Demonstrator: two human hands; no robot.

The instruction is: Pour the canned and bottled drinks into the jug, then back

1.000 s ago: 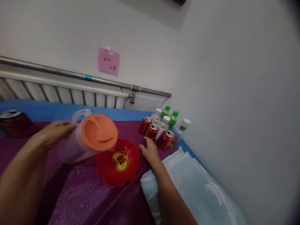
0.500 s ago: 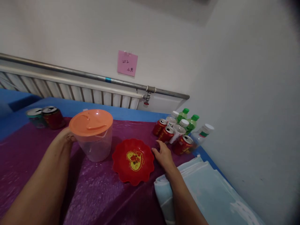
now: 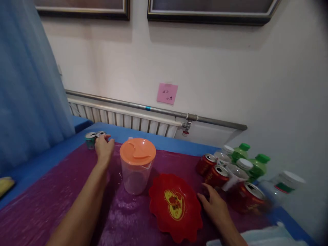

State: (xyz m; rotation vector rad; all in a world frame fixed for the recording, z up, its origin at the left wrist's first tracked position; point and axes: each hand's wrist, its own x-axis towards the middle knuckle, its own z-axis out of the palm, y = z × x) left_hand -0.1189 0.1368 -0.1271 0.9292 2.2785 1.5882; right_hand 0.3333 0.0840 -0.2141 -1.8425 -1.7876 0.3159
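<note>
My left hand reaches to the far left of the table, its fingers curled round a red can that stands next to a green can. Just right of that arm a clear plastic pitcher with an orange lid stands upright. A red scalloped plate with a yellow heart lies in front of it. My right hand rests flat on the purple table cover, fingers spread, touching the plate's right edge.
Several red cans and bottles with green caps or white caps crowd the right corner by the wall. A folded light-blue cloth lies at bottom right. A radiator runs behind; a blue curtain hangs at left.
The pitcher was set upright on the table and my left hand let it go, then moved left to the two cans. My view swung up and left. The right hand stayed by the plate.
</note>
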